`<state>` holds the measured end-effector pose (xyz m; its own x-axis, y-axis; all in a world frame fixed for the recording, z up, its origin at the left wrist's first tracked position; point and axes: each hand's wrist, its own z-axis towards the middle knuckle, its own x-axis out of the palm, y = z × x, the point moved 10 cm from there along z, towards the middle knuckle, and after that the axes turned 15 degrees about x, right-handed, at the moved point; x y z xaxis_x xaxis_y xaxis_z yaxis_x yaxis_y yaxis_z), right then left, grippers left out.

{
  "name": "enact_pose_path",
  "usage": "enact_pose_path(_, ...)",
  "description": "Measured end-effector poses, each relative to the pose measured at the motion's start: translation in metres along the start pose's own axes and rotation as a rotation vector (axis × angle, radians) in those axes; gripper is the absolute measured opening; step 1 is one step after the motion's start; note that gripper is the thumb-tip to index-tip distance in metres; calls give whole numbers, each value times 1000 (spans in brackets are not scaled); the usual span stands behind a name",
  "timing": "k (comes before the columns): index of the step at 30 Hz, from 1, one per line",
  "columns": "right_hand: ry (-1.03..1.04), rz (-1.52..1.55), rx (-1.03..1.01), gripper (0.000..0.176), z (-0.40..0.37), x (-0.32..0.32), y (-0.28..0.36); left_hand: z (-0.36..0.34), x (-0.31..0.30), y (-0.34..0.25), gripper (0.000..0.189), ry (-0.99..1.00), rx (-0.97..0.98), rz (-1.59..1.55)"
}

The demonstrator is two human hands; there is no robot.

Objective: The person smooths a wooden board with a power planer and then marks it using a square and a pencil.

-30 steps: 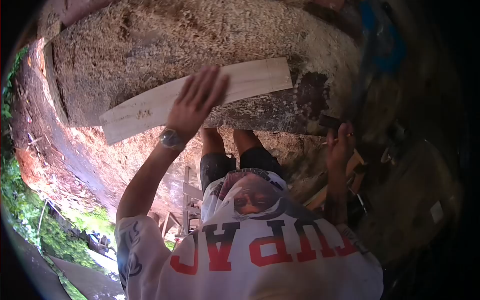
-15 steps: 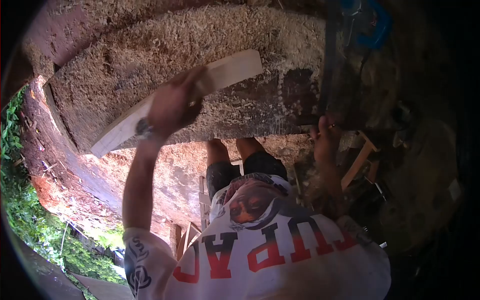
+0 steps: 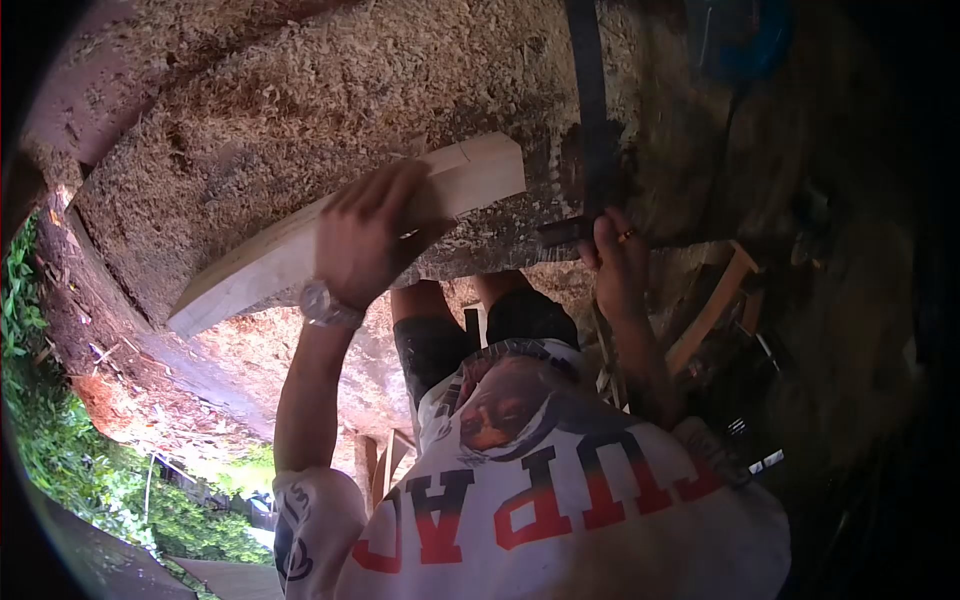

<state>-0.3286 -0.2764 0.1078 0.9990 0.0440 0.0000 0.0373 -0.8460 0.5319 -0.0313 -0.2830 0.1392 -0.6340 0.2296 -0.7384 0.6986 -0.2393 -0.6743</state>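
Observation:
My left hand (image 3: 372, 225), with a watch at the wrist, grips a long, pale, slightly curved piece of wood (image 3: 480, 168) from above. Its fingers lie over the far edge and the thumb is on the near side. A faint line crosses the wood close to its right end. In my right hand (image 3: 615, 245), closed, is a dark try square (image 3: 592, 110). The long blade points away from me, and the short stock (image 3: 565, 232) points left. The square is just right of the wood's end, apart from it.
Wood shavings cover much of the workbench (image 3: 300, 110). A blue object (image 3: 745, 45), blurred, lies at the far right with a dark cord. Wooden pieces (image 3: 715, 305) stand below the bench at right. Green plants (image 3: 60, 440) show at left.
My right hand has brought the try square left, closer to the wood's end. My left hand has shifted right along the wood, and the wood sits slightly nearer to me in view.

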Motion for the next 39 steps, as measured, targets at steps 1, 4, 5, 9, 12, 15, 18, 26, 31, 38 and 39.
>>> enact_pose_path(1,-21,10,30,26,1,1,-9,-10,-7,9,59,26,-46,27)
enact_pose_path(4,26,64,106,21,6,30,-36,-26,-19,17,60,45,-14,102)
enact_pose_path(5,53,90,126,20,5,45,-40,-27,-20,20,59,51,3,112)
enact_pose_path(9,155,47,201,16,0,110,-55,-14,-19,21,45,-19,59,-2)
enact_pose_path(12,143,47,167,19,1,125,-54,-8,-19,17,41,-105,24,-151)
enact_pose_path(15,98,-23,94,21,4,124,-49,1,-13,2,51,-78,140,-149)
enact_pose_path(18,44,-60,137,23,2,123,-43,10,-2,-12,66,57,332,-44)
enact_pose_path(26,-34,-95,159,28,2,120,-35,12,5,-15,63,154,374,-55)
enact_pose_path(31,-57,-74,178,28,4,119,-34,4,8,-20,55,70,424,13)
enact_pose_path(38,-34,-107,134,27,7,116,-37,2,12,-22,59,89,433,29)
enact_pose_path(39,-33,-107,124,26,7,116,-38,2,11,-22,59,91,433,33)
